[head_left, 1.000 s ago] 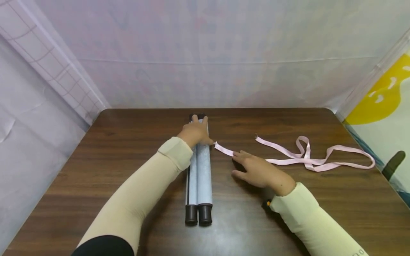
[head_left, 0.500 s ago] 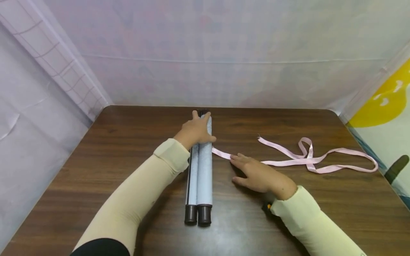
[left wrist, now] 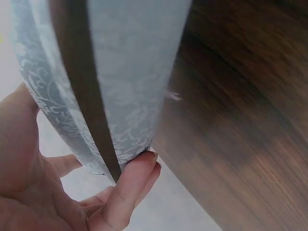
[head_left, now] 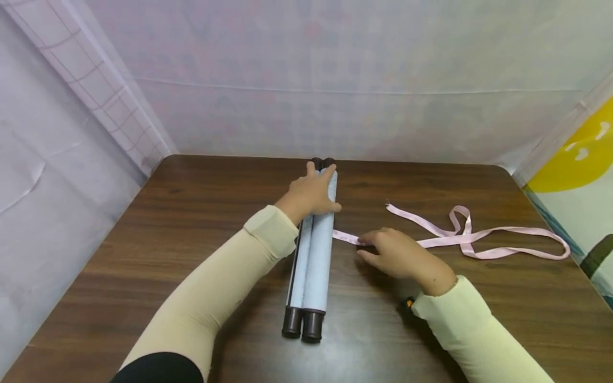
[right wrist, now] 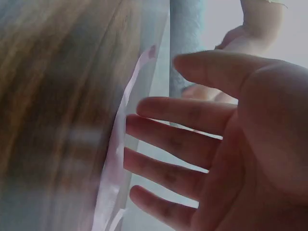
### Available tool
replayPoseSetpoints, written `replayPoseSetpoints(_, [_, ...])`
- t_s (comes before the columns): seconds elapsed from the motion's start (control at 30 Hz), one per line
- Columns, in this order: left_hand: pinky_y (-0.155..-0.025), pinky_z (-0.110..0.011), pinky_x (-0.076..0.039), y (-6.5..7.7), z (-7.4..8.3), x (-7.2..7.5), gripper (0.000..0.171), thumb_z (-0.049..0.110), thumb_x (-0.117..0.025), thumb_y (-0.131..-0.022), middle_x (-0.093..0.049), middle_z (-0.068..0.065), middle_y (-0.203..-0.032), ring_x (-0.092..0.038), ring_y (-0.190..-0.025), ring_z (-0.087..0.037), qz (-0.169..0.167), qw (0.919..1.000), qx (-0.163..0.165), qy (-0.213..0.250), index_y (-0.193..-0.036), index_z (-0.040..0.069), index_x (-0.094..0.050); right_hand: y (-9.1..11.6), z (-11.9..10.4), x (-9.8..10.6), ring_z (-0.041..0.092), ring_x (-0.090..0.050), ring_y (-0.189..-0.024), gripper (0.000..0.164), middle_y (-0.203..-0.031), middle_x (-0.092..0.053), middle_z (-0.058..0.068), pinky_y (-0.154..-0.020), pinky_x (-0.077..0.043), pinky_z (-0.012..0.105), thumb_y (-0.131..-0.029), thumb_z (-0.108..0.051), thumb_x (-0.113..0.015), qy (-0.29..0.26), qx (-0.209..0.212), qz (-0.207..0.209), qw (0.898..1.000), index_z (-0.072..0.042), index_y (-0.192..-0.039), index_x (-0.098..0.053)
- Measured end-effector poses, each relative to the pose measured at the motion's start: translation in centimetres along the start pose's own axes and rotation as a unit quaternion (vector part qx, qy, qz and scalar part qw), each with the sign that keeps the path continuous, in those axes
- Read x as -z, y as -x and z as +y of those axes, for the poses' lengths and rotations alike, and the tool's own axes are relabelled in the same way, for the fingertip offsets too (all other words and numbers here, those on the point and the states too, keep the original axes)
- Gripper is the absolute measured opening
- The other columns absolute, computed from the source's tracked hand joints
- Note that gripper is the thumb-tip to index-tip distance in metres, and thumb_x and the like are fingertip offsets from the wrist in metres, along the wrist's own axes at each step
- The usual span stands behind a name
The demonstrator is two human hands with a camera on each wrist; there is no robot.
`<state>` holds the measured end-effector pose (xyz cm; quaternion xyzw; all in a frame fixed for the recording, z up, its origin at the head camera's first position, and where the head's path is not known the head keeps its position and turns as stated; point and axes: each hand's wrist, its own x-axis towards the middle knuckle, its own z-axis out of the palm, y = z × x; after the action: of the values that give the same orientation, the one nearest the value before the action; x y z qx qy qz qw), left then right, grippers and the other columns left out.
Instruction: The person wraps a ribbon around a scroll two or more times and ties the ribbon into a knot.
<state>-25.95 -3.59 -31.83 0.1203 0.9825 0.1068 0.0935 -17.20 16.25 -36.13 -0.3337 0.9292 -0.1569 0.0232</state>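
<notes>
A rolled scroll [head_left: 318, 266] in pale blue patterned cloth forms two rolls side by side, with dark brown end knobs. My left hand [head_left: 308, 194] grips it across the far part. In the left wrist view, the fingers [left wrist: 127, 187] curl round the patterned cloth, beside a dark strip. A pink ribbon [head_left: 440, 241] runs from the right, passes below my right hand [head_left: 402, 252], and goes out of sight at the scroll's right edge. In the right wrist view, the nearly straight fingers [right wrist: 168, 113] touch the ribbon [right wrist: 115, 149], thumb apart.
The ribbon's remaining length lies in loose loops on the right of the brown wooden table [head_left: 191, 223]. A pale curtain [head_left: 359, 80] hangs behind the table's far edge. To the right stands a sheet with a yellow shape [head_left: 574, 154].
The left hand and the scroll have shifted right, and the scroll now lies at a slant. The ribbon's free end, earlier visible beside the scroll, is now hidden at its edge. The right fingers have bent slightly.
</notes>
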Motion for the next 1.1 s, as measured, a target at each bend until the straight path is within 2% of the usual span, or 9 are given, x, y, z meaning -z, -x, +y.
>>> replayPoseSetpoints(0.13, [-0.062,-0.036,-0.047,-0.1,0.4,-0.1,0.099,0.057,-0.063,-0.077,-0.009,-0.024,-0.15,-0.054,-0.071,-0.025,-0.003,1.0,0.002,-0.005,-0.152,0.03,-0.003,-0.2,-0.2,-0.4,0.025,-0.061,-0.097,0.035,-0.106,-0.07,0.013,-0.085,-0.05,0.048,-0.088,-0.023,-0.062,-0.009,0.019,-0.024,0.999,0.0,-0.114,-0.064])
replayPoseSetpoints(0.33, [-0.061,-0.035,-0.048,-0.3,1.0,-0.5,0.098,0.055,-0.063,-0.078,-0.004,-0.024,-0.152,-0.054,-0.073,-0.024,-0.011,0.9999,-0.005,-0.001,-0.152,0.029,-0.004,-0.3,-0.7,-0.7,0.033,-0.047,-0.119,0.039,-0.125,-0.06,0.019,-0.097,-0.041,0.053,-0.091,-0.023,-0.059,-0.021,0.026,-0.05,0.998,0.0,-0.122,-0.059])
replayPoseSetpoints(0.47, [-0.067,-0.038,-0.049,-0.3,1.2,-0.9,0.097,0.052,-0.065,-0.078,-0.007,-0.025,-0.151,-0.052,-0.078,-0.027,-0.018,0.9998,-0.003,0.009,-0.152,0.027,-0.008,-0.2,-0.8,-0.6,0.035,-0.041,-0.124,0.04,-0.13,-0.056,0.02,-0.099,-0.039,0.055,-0.091,-0.023,-0.059,-0.02,0.028,-0.053,0.998,-0.002,-0.125,-0.058])
replayPoseSetpoints(0.63, [-0.069,-0.042,-0.051,-0.1,1.0,-1.4,0.095,0.05,-0.066,-0.079,-0.004,-0.025,-0.151,-0.053,-0.081,-0.031,-0.036,0.9988,0.014,0.032,-0.152,0.026,-0.01,0.0,-1.4,-0.4,0.031,-0.049,-0.117,0.036,-0.122,-0.062,0.017,-0.096,-0.043,0.051,-0.088,-0.02,-0.063,-0.011,0.056,-0.015,0.998,-0.001,-0.119,-0.062])
replayPoseSetpoints(0.77, [-0.072,-0.043,-0.052,0.0,0.8,-1.6,0.095,0.05,-0.067,-0.078,-0.002,-0.025,-0.152,-0.054,-0.087,-0.032,-0.042,0.9981,0.03,0.034,-0.152,0.027,-0.01,0.2,-3.0,0.0,0.027,-0.054,-0.107,0.038,-0.115,-0.063,0.015,-0.091,-0.048,0.047,-0.08,-0.011,-0.07,0.003,0.109,0.031,0.994,-0.003,-0.116,-0.062])
replayPoseSetpoints(0.87, [-0.072,-0.043,-0.052,0.0,0.8,-1.6,0.096,0.05,-0.067,-0.078,0.0,-0.026,-0.152,-0.054,-0.086,-0.032,-0.042,0.9981,0.03,0.033,-0.152,0.027,-0.01,0.7,-4.7,0.0,0.03,-0.047,-0.116,0.053,-0.128,-0.054,0.019,-0.094,-0.046,0.048,-0.074,-0.003,-0.071,0.019,0.146,0.033,0.989,-0.008,-0.125,-0.057])
replayPoseSetpoints(1.0, [-0.072,-0.043,-0.053,0.1,1.1,-1.4,0.096,0.05,-0.067,-0.077,-0.006,-0.025,-0.151,-0.054,-0.086,-0.033,-0.041,0.9985,0.024,0.028,-0.152,0.026,-0.011,1.7,-6.8,-0.6,0.038,-0.025,-0.132,0.078,-0.15,-0.028,0.019,-0.101,-0.036,0.056,-0.069,0.006,-0.063,0.045,0.165,-0.019,0.985,-0.017,-0.141,-0.042])
replayPoseSetpoints(1.1, [-0.077,-0.046,-0.053,0.1,1.2,-1.3,0.095,0.053,-0.065,-0.078,-0.007,-0.024,-0.151,-0.054,-0.094,-0.037,-0.045,0.9985,0.022,0.021,-0.152,0.025,-0.012,2.3,-7.9,-1.2,0.041,-0.013,-0.135,0.089,-0.156,-0.015,0.014,-0.1,-0.033,0.061,-0.067,0.008,-0.061,0.062,0.167,-0.054,0.983,-0.023,-0.146,-0.035])
